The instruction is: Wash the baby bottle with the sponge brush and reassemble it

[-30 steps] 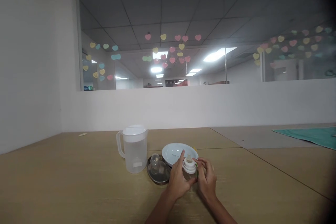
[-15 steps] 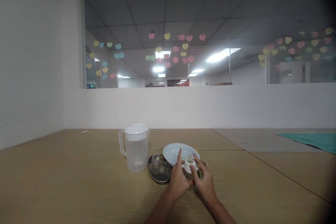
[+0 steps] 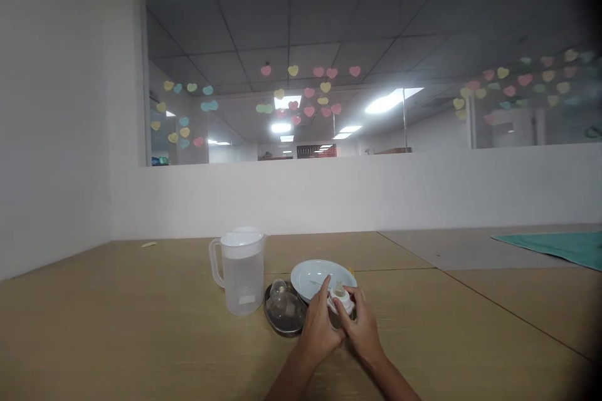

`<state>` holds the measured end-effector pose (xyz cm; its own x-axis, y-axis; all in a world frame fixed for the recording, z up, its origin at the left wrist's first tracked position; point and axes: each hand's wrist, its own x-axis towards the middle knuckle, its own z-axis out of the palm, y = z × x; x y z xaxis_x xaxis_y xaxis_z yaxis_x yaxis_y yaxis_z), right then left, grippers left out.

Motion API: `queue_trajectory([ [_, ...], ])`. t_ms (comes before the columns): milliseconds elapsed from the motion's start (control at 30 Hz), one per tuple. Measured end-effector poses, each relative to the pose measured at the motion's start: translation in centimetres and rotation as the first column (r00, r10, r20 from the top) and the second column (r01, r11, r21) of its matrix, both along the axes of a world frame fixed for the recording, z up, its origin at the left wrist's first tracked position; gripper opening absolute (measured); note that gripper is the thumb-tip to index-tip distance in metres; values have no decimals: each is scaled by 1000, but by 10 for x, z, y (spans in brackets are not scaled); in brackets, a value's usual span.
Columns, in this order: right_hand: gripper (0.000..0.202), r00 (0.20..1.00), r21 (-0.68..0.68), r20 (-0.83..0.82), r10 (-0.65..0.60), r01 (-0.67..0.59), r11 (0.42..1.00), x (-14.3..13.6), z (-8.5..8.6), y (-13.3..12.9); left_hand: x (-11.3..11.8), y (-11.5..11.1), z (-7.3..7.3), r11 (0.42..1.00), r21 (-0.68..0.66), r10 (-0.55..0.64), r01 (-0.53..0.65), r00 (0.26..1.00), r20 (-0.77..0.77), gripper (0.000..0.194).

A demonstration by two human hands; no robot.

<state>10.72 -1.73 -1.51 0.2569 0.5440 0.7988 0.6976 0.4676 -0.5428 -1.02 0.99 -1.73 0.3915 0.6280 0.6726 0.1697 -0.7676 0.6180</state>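
Between my two hands is a baby bottle with a white collar (image 3: 342, 304) and a clear teat pointing up. My left hand (image 3: 320, 324) grips it from the left, its forefinger raised beside the teat. From the other side, my right hand (image 3: 364, 327) closes round the collar, with the thumb across its front. Most of the bottle's body is hidden by my hands. Just behind them sits a pale blue-white dish (image 3: 305, 273) with a thin, light-coloured item inside. Left of my hands, a dark metal tray (image 3: 288, 328) holds a clear plastic dome-shaped cap (image 3: 279, 291).
A translucent lidded jug (image 3: 243, 279) with its handle to the left stands on the wooden table (image 3: 141, 326). A teal cloth (image 3: 555, 247) lies at the far right. A small pale scrap (image 3: 149, 244) rests far left. Behind the table is a white wall (image 3: 282, 197).
The teat and collar have tilted slightly to the left, and my right fingers have drawn closer round the collar. The camera view has shifted a little.
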Motion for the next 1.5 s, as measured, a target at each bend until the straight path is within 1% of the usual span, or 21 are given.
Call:
queue_trajectory([
  [67, 32, 1000, -4, 12, 14, -14, 1000, -1, -1, -3, -6, -2, 3, 995, 89, 55, -48, 996, -71, 85],
  [133, 33, 1000, -21, 27, 6, -5, 1000, -2, -1, -5, -16, -3, 8, 979, 195, 84, -58, 988, -127, 76],
  [200, 34, 999, -46, 38, -11, 13, 999, -1, 0, -7, -29, 1, 12, 951, 283, 157, -125, 983, -94, 65],
  [233, 34, 999, -54, 43, -20, 22, 998, -1, 0, -7, -35, 4, 12, 931, 298, 233, -211, 972, -39, 58],
  [267, 34, 998, -60, 50, -27, 30, 998, -1, 0, -7, -41, 9, 12, 902, 280, 335, -327, 942, 22, 52],
  [333, 35, 997, -60, 63, -38, 42, 997, 0, 0, -7, -49, 21, 8, 807, 169, 564, -566, 823, 66, 46],
  [367, 34, 997, -57, 70, -41, 45, 997, 0, 0, -7, -51, 27, 5, 750, 110, 653, -652, 757, 28, 44],
  [400, 34, 996, -52, 75, -44, 48, 997, 0, 0, -7, -53, 32, 2, 702, 69, 712, -709, 702, -38, 43],
  [433, 34, 996, -48, 77, -47, 51, 998, 0, 0, -7, -53, 37, -1, 671, 50, 739, -740, 663, -116, 41],
  [467, 34, 996, -46, 79, -50, 54, 998, 0, 0, -7, -53, 40, -4, 656, 48, 746, -753, 638, -189, 39],
  [533, 33, 995, -43, 81, -56, 59, 997, 0, 0, -7, -51, 43, -6, 654, 61, 734, -754, 612, -297, 29],
  [633, 33, 995, -29, 84, -58, 61, 998, -1, 0, -8, -48, 41, -4, 636, 64, 731, -769, 574, -368, 21],
  [700, 34, 995, -21, 85, -56, 58, 998, -1, 0, -8, -48, 38, -2, 624, 44, 723, -780, 556, -411, 25],
  [833, 35, 995, -29, 84, -55, 57, 998, -2, 1, -8, -49, 35, 0, 643, -31, 659, -765, 574, -487, 34],
  [933, 35, 995, -36, 81, -55, 58, 998, -2, 1, -9, -50, 34, 2, 675, -33, 638, -737, 605, -477, 32],
  [1000, 35, 995, -33, 83, -56, 58, 998, -2, 1, -9, -51, 34, 5, 678, -41, 648, -734, 622, -440, 29],
  [1100, 34, 994, -33, 88, -60, 63, 997, -2, 1, -9, -51, 34, 7, 686, -95, 677, -722, 680, -282, 28],
  [1200, 33, 994, -43, 91, -61, 65, 997, -2, 1, -9, -51, 36, 7, 750, -133, 648, -648, 760, -44, 34],
  [1267, 33, 994, -40, 94, -59, 63, 997, -2, 1, -10, -49, 36, 7, 794, -137, 604, -592, 793, 76, 35],
  [1400, 35, 994, -31, 94, -64, 67, 997, -2, 2, -9, -41, 28, 9, 850, -89, 525, -519, 820, 229, 33],
  [1500, 35, 995, -53, 85, -53, 58, 997, -3, 2, -10, -31, 14, 12, 905, 17, 404, -425, 870, 284, 39],
])
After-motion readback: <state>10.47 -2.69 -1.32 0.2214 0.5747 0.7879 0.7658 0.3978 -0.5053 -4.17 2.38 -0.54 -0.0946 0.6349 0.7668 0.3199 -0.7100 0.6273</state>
